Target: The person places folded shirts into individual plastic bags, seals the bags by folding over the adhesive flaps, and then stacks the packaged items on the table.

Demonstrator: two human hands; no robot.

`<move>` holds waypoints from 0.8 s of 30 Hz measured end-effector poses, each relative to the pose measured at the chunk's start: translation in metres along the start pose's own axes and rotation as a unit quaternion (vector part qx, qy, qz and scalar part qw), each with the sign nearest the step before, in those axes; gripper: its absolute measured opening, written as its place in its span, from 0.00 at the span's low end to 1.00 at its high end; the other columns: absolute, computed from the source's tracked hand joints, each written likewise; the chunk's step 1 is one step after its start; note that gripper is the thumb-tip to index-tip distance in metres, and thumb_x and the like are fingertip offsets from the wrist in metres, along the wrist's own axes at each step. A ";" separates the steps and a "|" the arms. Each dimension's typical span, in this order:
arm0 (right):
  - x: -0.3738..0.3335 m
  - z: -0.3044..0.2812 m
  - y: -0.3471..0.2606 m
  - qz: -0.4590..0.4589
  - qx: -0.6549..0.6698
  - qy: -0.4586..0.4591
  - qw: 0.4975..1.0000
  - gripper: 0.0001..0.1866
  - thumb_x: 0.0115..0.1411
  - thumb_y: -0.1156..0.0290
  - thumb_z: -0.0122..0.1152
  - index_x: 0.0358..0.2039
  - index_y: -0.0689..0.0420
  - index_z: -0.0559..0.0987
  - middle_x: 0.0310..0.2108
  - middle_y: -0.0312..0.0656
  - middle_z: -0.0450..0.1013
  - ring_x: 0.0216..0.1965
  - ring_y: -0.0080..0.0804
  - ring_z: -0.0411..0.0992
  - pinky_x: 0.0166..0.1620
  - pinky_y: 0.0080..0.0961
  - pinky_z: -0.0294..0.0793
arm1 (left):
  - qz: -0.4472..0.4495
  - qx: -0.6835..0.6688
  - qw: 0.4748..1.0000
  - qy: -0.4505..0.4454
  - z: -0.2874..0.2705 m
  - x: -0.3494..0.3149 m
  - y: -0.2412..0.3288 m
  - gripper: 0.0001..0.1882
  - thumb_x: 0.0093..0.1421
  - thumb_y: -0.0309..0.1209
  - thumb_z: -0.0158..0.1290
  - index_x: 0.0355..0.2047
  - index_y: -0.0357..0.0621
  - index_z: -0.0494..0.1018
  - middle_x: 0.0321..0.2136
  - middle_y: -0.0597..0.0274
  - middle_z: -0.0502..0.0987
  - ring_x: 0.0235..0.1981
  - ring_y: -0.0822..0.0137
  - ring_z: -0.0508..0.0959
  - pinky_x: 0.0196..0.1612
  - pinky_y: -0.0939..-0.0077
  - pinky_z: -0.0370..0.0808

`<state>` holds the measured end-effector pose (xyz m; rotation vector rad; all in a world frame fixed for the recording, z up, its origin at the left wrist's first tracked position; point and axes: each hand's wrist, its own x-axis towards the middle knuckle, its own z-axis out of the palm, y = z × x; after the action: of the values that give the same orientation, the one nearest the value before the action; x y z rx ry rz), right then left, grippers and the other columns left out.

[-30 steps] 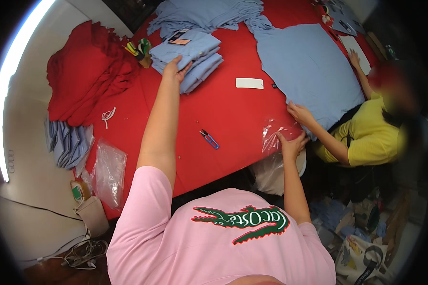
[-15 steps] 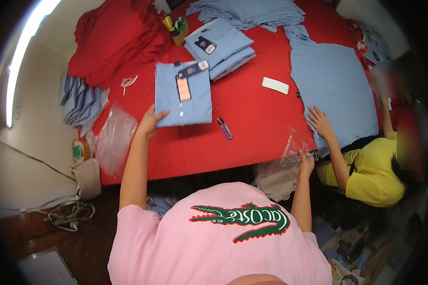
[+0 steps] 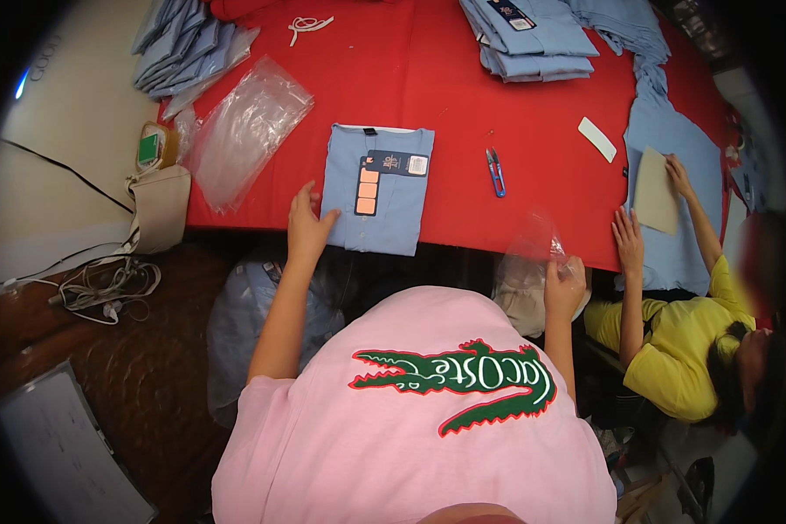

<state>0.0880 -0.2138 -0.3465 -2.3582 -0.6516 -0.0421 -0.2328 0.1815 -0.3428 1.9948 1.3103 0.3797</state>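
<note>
Head view: a red-covered table (image 3: 393, 79) takes up the upper part, with a pale wall (image 3: 79, 131) at left and tangled cables (image 3: 118, 288) above a brown floor (image 3: 148, 349). The folded blue shirt (image 3: 343, 170) lies at the table's near edge, flat and roughly rectangular, bearing a navy tag (image 3: 389, 163) and an orange-panelled strip (image 3: 368, 191) (small pale buttons (image 3: 362, 234) show below). The left hand (image 3: 307, 225) is spread at its left side; the right hand (image 3: 566, 281) pinches a clear plastic bag (image 3: 533, 237).

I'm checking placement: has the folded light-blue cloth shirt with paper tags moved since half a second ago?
Yes: the shirt has moved toward the red-covered table's near edge, judged against the blue-handled metal snips.
</note>
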 end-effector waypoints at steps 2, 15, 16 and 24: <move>-0.008 0.011 -0.024 0.006 0.095 0.008 0.995 0.11 0.61 0.73 0.69 0.26 0.61 0.75 0.29 0.41 0.76 0.29 0.36 0.73 0.33 0.33 0.68 | 0.099 0.047 0.994 0.023 0.003 0.002 0.021 0.36 0.57 0.29 0.70 0.66 0.42 0.71 0.58 0.47 0.79 0.61 0.46 0.78 0.64 0.56 0.73; -0.086 0.061 -0.091 0.155 0.218 -0.068 0.961 0.06 0.63 0.74 0.71 0.33 0.62 0.82 0.29 0.38 0.74 0.33 0.26 0.71 0.39 0.25 0.69 | 0.427 0.133 0.871 -0.202 0.055 0.070 0.074 0.27 0.60 0.19 0.54 0.59 0.53 0.81 0.58 0.60 0.78 0.74 0.56 0.67 0.80 0.36 0.47; -0.090 0.059 -0.092 0.151 0.199 -0.038 0.968 0.06 0.62 0.74 0.72 0.34 0.62 0.82 0.31 0.40 0.76 0.34 0.29 0.72 0.40 0.26 0.70 | 0.431 0.127 0.868 -0.212 0.042 0.068 0.065 0.25 0.61 0.19 0.54 0.57 0.53 0.82 0.58 0.61 0.79 0.74 0.55 0.67 0.80 0.38 0.49; -0.118 0.026 -0.138 0.057 -0.065 0.107 0.990 0.11 0.69 0.66 0.67 0.31 0.58 0.82 0.30 0.40 0.80 0.36 0.44 0.77 0.50 0.36 0.74 | 0.136 -0.273 0.820 -0.484 -0.007 -0.002 0.050 0.21 0.71 0.31 0.58 0.63 0.43 0.78 0.62 0.57 0.80 0.69 0.57 0.74 0.71 0.57 0.70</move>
<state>-0.0829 -0.1612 -0.3056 -2.4681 -0.4202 -0.2914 -0.2043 0.1707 -0.3029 1.4901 0.2189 -0.1475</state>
